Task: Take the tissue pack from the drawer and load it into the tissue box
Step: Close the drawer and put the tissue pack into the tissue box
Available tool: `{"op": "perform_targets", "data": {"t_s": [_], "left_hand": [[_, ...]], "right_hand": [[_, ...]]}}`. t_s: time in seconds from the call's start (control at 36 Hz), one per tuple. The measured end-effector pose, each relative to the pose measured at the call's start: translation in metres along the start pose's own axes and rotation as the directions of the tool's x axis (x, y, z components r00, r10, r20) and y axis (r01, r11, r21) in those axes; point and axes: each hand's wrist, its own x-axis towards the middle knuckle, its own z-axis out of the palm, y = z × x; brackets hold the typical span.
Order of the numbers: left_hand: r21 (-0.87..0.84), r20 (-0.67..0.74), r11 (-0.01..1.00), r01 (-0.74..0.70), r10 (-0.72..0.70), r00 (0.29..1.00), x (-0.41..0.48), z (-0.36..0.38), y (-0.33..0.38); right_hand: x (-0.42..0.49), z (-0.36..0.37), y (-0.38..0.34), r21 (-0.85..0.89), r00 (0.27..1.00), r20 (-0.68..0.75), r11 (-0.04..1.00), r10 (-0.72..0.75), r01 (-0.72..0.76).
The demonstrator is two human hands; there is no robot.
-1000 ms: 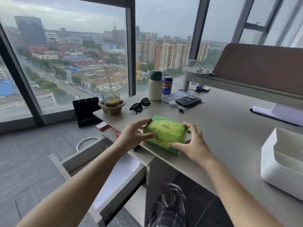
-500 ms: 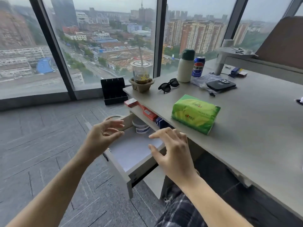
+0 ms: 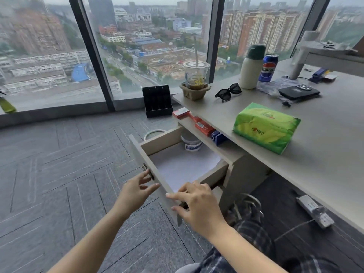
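Note:
The green tissue pack (image 3: pixel 266 127) lies on the grey desk (image 3: pixel 319 146) near its front edge, with no hand on it. Below it the drawer (image 3: pixel 157 142) stands pulled out, showing a white lined bottom with nothing on it. My left hand (image 3: pixel 136 191) is at the outer face of the drawer front, fingers apart and touching the panel near its small metal knob. My right hand (image 3: pixel 194 203) rests its fingertips on the top edge of the drawer front, holding nothing. The tissue box is out of view.
On the desk stand a plastic cup in a paper holder (image 3: pixel 196 81), sunglasses (image 3: pixel 228 92), a white bottle (image 3: pixel 251 68), a blue can (image 3: pixel 267 67) and a black phone (image 3: pixel 299 92). Red packs (image 3: pixel 202 126) sit on the shelf under the desktop. A power strip (image 3: pixel 315 210) lies on the floor.
Both hands let go of the tissue pack, left it on the desk and dropped to the open drawer's front panel. The camera view swung left and down.

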Motion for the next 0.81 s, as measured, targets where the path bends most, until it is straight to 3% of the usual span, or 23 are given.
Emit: {"op": "perform_targets", "data": {"t_s": [0.22,0.42,0.64,0.81], "left_hand": [[-0.094,0.041,0.996,0.004,0.000,0.999,0.014,0.018,0.013],[-0.051,0.067,0.998,-0.048,0.051,0.996,0.040,0.051,0.041],[-0.121,0.157,0.992,-0.036,0.055,0.986,0.061,0.097,0.066],[-0.176,0.208,0.984,-0.006,0.043,0.977,0.075,0.118,0.081]], "right_hand": [[-0.004,-0.001,0.023,0.035,0.982,-0.146,0.993,0.120,-0.116],[-0.008,0.006,0.054,0.109,0.910,-0.305,0.959,0.282,-0.261],[-0.007,0.012,0.097,0.044,0.778,-0.556,0.945,0.292,-0.324],[-0.004,0.011,0.122,0.066,0.749,-0.602,0.952,0.276,-0.298]]}}
